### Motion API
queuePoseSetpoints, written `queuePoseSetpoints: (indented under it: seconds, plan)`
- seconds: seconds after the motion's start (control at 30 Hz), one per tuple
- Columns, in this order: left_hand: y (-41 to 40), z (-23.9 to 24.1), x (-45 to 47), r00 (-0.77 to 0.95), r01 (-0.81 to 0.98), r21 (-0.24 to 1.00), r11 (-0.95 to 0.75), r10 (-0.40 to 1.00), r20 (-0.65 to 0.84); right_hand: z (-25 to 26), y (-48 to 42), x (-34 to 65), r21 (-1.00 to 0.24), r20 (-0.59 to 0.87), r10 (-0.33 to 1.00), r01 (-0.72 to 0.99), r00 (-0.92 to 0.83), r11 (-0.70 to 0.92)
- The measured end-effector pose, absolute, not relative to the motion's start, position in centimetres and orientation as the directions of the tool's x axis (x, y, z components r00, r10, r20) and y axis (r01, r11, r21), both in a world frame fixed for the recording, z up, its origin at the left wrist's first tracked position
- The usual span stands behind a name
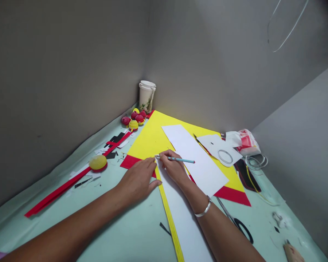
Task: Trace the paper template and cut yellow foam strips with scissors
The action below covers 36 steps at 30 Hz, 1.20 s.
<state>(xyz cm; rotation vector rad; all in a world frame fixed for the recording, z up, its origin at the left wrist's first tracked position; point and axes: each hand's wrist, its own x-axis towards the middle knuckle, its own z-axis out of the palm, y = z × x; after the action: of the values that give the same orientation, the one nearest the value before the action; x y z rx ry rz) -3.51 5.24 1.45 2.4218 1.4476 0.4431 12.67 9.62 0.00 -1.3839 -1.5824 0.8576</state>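
Observation:
My right hand (173, 167) is closed around a light-blue pencil (184, 160) with a red end. The pencil's point touches near the far end of a narrow yellow strip (168, 214), beside a white paper sheet (184, 218). My left hand (139, 178) lies flat over the strip's far end, its thumb resting on the strip lower down. Under and beyond both hands spread a large yellow sheet (142, 136) and a red sheet (235, 194). A second white sheet (195, 156) lies across the yellow one.
Black-handled scissors (243, 230) lie to the right. Cut white paper (207, 142), a plastic packet (248, 142) and coiled wire (256, 162) are farther back. To the left are a red strip (60, 189), a yellow-and-red ball (98, 163) and dark scraps. A lidded cup (147, 96) stands in the corner.

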Motion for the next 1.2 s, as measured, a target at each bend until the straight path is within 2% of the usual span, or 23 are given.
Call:
queuePoseSetpoints:
  seconds: [0.33, 0.6, 1.2]
  plan:
    - [5.2, 1.5, -3.5, 0.446, 0.793, 0.409, -0.453, 0.887, 0.117, -0.2, 9.6, 12.7, -0.89, 0.176, 0.984, 0.422, -0.039, 0.176]
    - [5.2, 1.8, -3.4, 0.462, 0.808, 0.355, -0.47, 0.88, 0.111, -0.1, 9.5, 12.7, -0.879, 0.188, 0.982, 0.44, -0.033, 0.183]
    - [5.3, 1.3, -3.6, 0.473, 0.806, 0.329, -0.492, 0.87, 0.142, 0.3, 8.2, 12.9, -0.889, 0.164, 0.986, 0.427, -0.04, 0.165]
